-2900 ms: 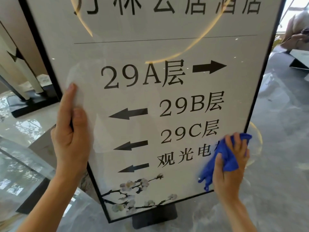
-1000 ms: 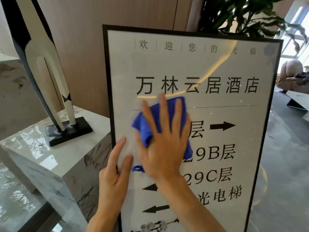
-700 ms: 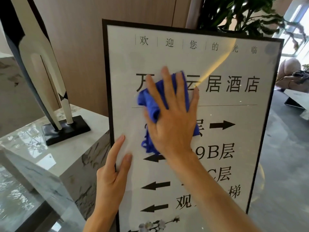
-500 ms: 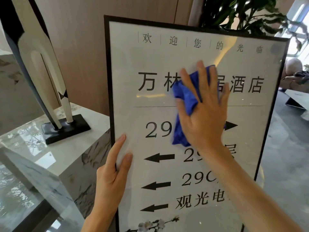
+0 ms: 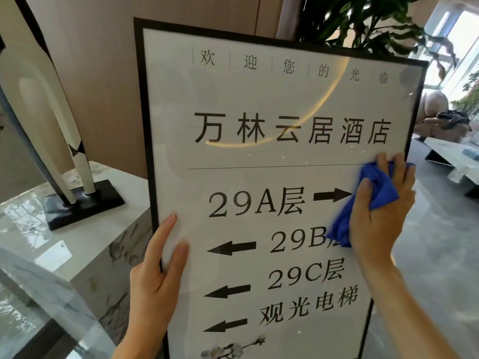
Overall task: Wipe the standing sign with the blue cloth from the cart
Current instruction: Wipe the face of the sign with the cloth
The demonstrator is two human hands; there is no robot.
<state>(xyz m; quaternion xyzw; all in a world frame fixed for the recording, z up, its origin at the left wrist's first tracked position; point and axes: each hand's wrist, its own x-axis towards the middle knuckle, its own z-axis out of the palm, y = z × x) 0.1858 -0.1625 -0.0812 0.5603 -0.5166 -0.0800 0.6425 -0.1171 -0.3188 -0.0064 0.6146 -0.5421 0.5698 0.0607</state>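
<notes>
The standing sign (image 5: 272,99) is a tall white panel in a thin black frame, printed with Chinese text, floor numbers and black arrows. My left hand (image 5: 155,275) grips its left edge about halfway down, thumb and forefinger on the glass and the other fingers hidden behind the frame. My right hand (image 5: 381,216) holds the bunched blue cloth (image 5: 373,198) against the sign's right edge, beside the right-pointing arrow. Its thumb and fingers are curled around the cloth. The cart is out of view.
A marble plinth (image 5: 77,255) stands close on the left, carrying a tall black-and-white sculpture (image 5: 46,112) on a black base. A leafy plant (image 5: 363,19) rises behind the sign. On the grey floor to the right are a low table (image 5: 456,161) and a sofa (image 5: 438,120).
My right hand swept the cloth from the sign's middle up and then across to the right edge, closing around it. The left hand stayed on the left edge.
</notes>
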